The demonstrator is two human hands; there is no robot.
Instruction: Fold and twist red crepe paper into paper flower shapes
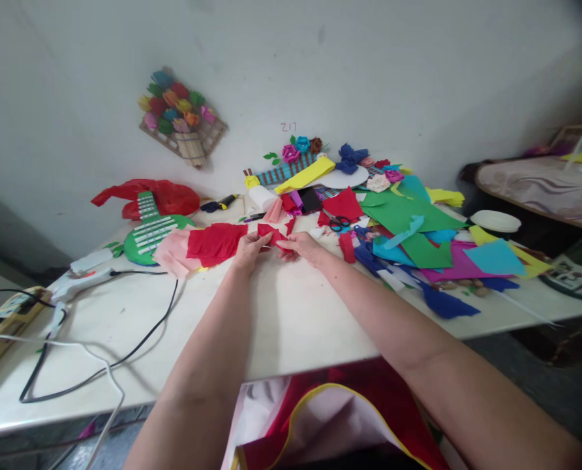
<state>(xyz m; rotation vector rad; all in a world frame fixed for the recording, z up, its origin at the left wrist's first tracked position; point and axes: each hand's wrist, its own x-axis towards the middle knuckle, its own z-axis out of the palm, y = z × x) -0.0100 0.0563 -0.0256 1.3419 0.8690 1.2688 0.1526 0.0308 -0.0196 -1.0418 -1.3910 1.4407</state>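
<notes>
Both hands meet over the middle of the table, pinching one small piece of red crepe paper (274, 236) between them. My left hand (252, 249) grips its left side, and my right hand (301, 248) grips its right side, thumb on top. Just left of my left hand lies a larger red crepe sheet (216, 244), partly over a pink crepe sheet (174, 253). A narrow red strip (290, 226) rests behind my right hand. To the right are another red scrap (347, 248) and black-handled scissors (338, 223).
A green guitar-shaped craft (149, 245) stands left, before a red plastic bag (173, 197). A hot glue gun (83, 284) and its black cable (144, 346) occupy the left side. Coloured paper, including a green sheet (413, 212), heaps up on the right. A paper bouquet (178, 108) hangs on the wall.
</notes>
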